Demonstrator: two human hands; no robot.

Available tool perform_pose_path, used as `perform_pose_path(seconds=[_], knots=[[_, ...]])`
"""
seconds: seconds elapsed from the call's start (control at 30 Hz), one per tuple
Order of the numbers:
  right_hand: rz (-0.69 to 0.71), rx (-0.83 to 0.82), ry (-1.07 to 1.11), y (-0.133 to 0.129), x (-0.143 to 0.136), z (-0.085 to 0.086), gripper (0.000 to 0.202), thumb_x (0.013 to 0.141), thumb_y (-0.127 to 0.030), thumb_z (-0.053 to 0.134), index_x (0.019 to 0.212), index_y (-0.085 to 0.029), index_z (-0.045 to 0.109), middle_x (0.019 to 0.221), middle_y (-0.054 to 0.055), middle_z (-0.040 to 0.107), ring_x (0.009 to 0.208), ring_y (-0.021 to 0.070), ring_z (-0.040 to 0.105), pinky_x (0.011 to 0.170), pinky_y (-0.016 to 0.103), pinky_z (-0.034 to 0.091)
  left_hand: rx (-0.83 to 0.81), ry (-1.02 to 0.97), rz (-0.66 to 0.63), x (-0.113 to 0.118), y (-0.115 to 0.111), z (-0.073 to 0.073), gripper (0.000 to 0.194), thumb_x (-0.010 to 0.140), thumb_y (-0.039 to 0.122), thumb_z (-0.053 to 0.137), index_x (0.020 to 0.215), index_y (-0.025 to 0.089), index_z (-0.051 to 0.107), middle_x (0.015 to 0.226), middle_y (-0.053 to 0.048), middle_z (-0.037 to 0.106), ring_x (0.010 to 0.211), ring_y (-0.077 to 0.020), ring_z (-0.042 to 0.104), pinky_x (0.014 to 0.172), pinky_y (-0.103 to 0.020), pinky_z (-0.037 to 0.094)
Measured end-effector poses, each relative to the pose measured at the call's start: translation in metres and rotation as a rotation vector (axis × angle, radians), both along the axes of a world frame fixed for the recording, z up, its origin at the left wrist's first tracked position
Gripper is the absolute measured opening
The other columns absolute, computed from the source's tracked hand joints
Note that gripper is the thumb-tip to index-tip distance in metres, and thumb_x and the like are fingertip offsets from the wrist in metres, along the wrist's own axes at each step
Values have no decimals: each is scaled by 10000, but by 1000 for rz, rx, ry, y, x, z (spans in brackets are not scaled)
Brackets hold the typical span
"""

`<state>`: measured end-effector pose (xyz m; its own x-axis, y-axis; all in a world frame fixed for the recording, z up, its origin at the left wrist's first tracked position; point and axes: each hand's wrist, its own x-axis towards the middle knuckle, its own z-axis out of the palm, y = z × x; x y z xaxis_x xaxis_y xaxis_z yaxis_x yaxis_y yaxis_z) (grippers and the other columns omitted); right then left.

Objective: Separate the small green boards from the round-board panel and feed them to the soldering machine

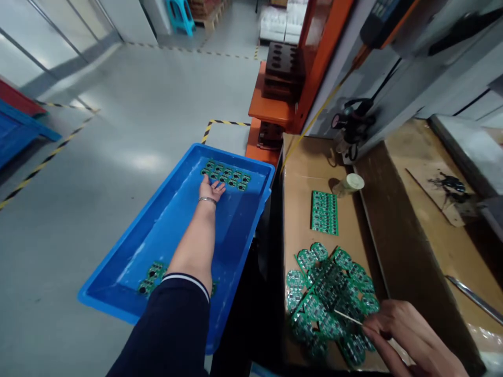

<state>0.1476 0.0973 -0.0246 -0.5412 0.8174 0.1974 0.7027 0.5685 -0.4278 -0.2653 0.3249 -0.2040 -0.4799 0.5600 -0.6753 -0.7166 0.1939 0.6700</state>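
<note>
My left hand (211, 189) reaches over the far end of a blue plastic tray (173, 230), palm up with its fingers apart. By its fingertips lies a panel of small green circuit boards (226, 174). More green circuit boards (151, 277) lie at the near end of the tray, partly hidden by my forearm. My right hand (404, 335) pinches a thin pale stick (348, 317), whose tip is over a heap of rounded green circuit boards (334, 283) on the cardboard-covered bench. Whether the stick touches a board, I cannot tell.
A rectangular green board panel (325, 212) and a pale cylindrical pot (349, 184) stand on the cardboard (302, 162). Metal tweezers (475, 298) lie on the right. Behind are an orange rack (267, 107) with dark trays, and hanging tools.
</note>
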Motion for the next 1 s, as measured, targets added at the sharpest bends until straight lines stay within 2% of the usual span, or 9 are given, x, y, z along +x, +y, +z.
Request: perform_pose_path(seconds=[0.2,0.37,0.53,0.67,0.83,1.0], knots=[[-13,-4,-4,3,0,2,93,838,-281,544,812,-204,589,713,20,600,737,149,605,653,225,516,23,122,-72,4,6,-4,378,852,349,535,1192,184,512,1195,-105,550,967,-242,580,773,-454,500],[-22,-10,0,5,-4,5,70,836,-254,535,804,-206,576,697,15,598,713,150,606,624,234,510,9,331,-193,14,-4,-1,369,850,331,543,1186,182,517,1193,-102,550,971,-244,579,773,-455,501],[13,11,-18,4,-7,7,77,844,-246,529,807,-192,569,701,19,596,723,146,588,652,235,506,28,575,-463,55,-21,-7,300,850,305,547,1129,196,559,1179,-92,563,972,-230,578,783,-433,499],[2,12,-16,4,-6,10,97,852,-258,518,806,-189,570,700,21,588,721,141,580,642,223,503,16,747,-654,76,-20,-14,289,854,303,540,1122,195,564,1167,-87,568,971,-230,580,785,-431,498],[-22,36,-4,5,-2,12,105,852,-259,519,791,-196,575,696,19,583,699,134,584,622,208,497,-46,988,-805,70,-11,-17,307,848,299,551,1136,193,555,1195,-98,557,994,-241,569,801,-460,489],[-24,0,20,0,1,12,61,856,-228,509,838,-197,558,724,24,575,734,144,561,653,230,486,-137,1234,-913,59,-11,-14,343,844,313,554,1159,178,541,1202,-98,548,1008,-253,565,812,-471,482]])
